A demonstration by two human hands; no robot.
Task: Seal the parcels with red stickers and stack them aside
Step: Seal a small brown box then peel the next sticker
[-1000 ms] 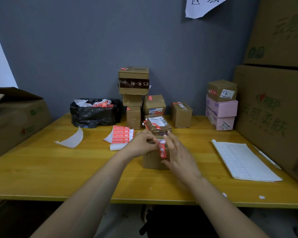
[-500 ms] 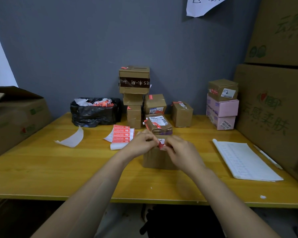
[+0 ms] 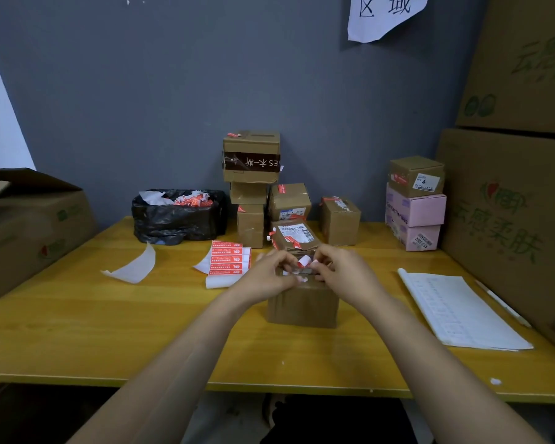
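A small brown parcel (image 3: 303,307) stands on the yellow table (image 3: 109,331) in front of me. Above its top, my left hand (image 3: 266,274) and my right hand (image 3: 346,274) both pinch a red sticker (image 3: 303,261) with a white curled backing. A sheet of red stickers (image 3: 228,261) lies left of the parcel. Behind it lies a tilted parcel with a red sticker (image 3: 293,237). Several sealed parcels form a stack (image 3: 252,190) against the wall.
A black bag (image 3: 177,217) of sticker scraps sits back left, a loose white backing strip (image 3: 133,267) before it. Pink and brown boxes (image 3: 415,206) stand back right. A paper pad (image 3: 458,309) and pen (image 3: 502,304) lie right. Large cartons (image 3: 507,219) flank the table.
My hands have lifted from pressing on the parcel's front edge and now hold the sticker above its top; the white backing is curling away from it.
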